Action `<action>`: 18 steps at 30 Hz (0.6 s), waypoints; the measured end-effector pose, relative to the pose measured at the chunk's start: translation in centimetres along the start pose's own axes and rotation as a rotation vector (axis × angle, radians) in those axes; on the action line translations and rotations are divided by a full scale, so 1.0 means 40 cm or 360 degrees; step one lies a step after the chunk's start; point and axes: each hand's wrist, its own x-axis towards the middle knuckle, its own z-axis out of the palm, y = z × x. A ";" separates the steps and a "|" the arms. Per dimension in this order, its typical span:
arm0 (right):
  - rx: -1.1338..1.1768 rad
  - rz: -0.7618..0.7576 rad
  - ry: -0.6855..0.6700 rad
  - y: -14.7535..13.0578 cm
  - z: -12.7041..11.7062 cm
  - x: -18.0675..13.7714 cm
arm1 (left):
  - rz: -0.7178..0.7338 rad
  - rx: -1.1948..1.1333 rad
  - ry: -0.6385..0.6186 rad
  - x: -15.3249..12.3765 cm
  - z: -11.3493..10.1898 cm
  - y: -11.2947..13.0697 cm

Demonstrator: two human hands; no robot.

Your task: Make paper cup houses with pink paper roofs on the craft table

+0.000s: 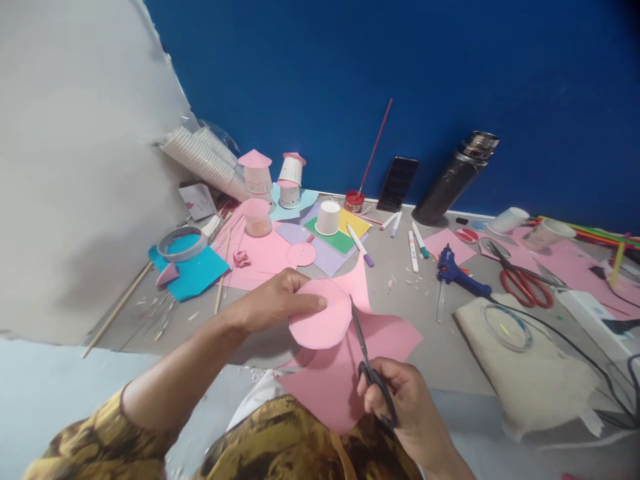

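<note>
A round pink paper disc [320,323] with a thin drawn line near its edge is pinched in my left hand [277,300], thumb on top. My right hand [400,400] is wrapped around the handles of small dark-handled scissors [367,357]. Their blades point up and lie along the disc's right edge. Beneath and around the disc hangs a larger pink paper sheet [345,393], reaching over the table's front edge toward my lap. Whether the sheet is still joined to the disc I cannot tell.
Behind my hands stands an upturned white paper cup [329,219] on coloured sheets. Pink-roofed cups [257,175] are at the back left. To the right lie a blue glue gun [460,270], red-handled scissors [525,283] and a folded cloth [525,360]. A dark flask [453,180] leans at the wall.
</note>
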 end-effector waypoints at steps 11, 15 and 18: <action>-0.0059 -0.0020 0.0005 -0.006 -0.002 0.002 | 0.0022 0.0189 -0.0041 -0.006 0.003 0.016; -0.0061 0.0010 0.0027 -0.007 -0.002 0.003 | 0.0011 0.0189 -0.0045 -0.004 0.000 0.017; -0.0070 0.0006 0.0005 -0.010 -0.001 0.001 | -0.0006 0.0224 -0.0046 -0.003 -0.003 0.019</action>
